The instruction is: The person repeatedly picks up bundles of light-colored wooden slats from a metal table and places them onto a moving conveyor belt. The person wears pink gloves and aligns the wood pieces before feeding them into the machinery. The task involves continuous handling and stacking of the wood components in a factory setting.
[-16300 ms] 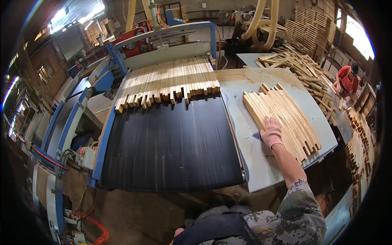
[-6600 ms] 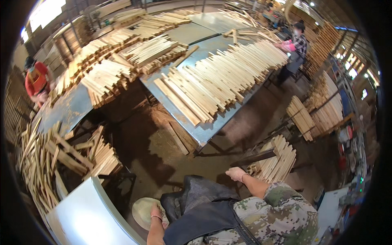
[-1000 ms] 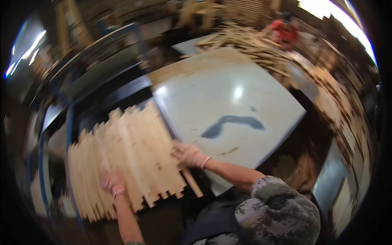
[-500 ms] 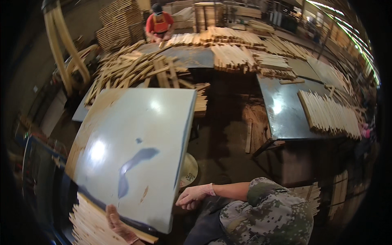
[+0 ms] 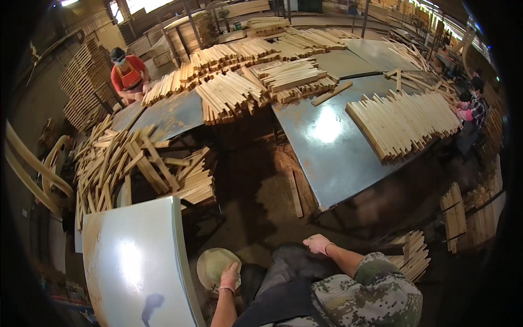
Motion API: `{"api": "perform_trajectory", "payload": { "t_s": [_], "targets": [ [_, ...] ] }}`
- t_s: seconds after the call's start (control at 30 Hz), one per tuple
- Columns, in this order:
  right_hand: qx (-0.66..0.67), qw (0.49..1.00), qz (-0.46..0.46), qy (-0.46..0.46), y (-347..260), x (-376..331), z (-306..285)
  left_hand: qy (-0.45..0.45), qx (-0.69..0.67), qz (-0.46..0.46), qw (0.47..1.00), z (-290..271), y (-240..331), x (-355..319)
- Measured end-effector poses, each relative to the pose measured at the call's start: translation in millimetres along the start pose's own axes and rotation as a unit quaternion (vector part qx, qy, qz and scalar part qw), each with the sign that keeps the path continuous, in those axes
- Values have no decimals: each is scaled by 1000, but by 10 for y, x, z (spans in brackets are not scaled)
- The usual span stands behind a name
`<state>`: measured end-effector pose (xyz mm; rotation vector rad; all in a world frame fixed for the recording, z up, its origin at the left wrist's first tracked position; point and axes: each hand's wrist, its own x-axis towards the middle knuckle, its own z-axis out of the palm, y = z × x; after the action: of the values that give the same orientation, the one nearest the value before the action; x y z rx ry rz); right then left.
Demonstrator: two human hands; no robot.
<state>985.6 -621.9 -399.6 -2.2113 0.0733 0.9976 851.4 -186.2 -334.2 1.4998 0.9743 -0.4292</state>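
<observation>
Where the pale, glossy surface (image 5: 131,261) ends at the lower left, I see the person's left hand (image 5: 229,277), in a pinkish glove, in front of a round, pale container (image 5: 212,267); its fingers lie close together, but I can't tell whether they touch or grip the container. The right hand (image 5: 317,244), gloved alike, is held out in front of the dark trousers (image 5: 289,261), fingers loosely curled in. Near the arm's camouflage sleeve (image 5: 376,267) sits a low pile of wooden slats (image 5: 414,253). Well ahead of both hands, a broad row of slats (image 5: 403,122) lies side by side on a blue-grey metal surface (image 5: 327,163), with a co-worker in a checked shirt (image 5: 476,109) at its far end. A loose slat (image 5: 295,193) rests on the floor beside that surface. Off to the left, beyond a jumbled heap of slats (image 5: 117,163), a co-worker in red (image 5: 129,76) bends over another surface (image 5: 171,117).
</observation>
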Motion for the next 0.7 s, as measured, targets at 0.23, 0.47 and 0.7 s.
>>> {"api": "perform_trajectory", "payload": {
  "t_s": [0.23,0.47,0.7],
  "targets": [
    [118,971,197,64,431,-186,83,39,196,-193,961,-207,-760,1012],
    [-9,981,174,-85,696,599,-117,-30,124,-169,977,271,832,2124],
    [-196,980,19,39,-870,2133,-1357,-95,66,-84,990,381,3140,3618]
  ]
}}
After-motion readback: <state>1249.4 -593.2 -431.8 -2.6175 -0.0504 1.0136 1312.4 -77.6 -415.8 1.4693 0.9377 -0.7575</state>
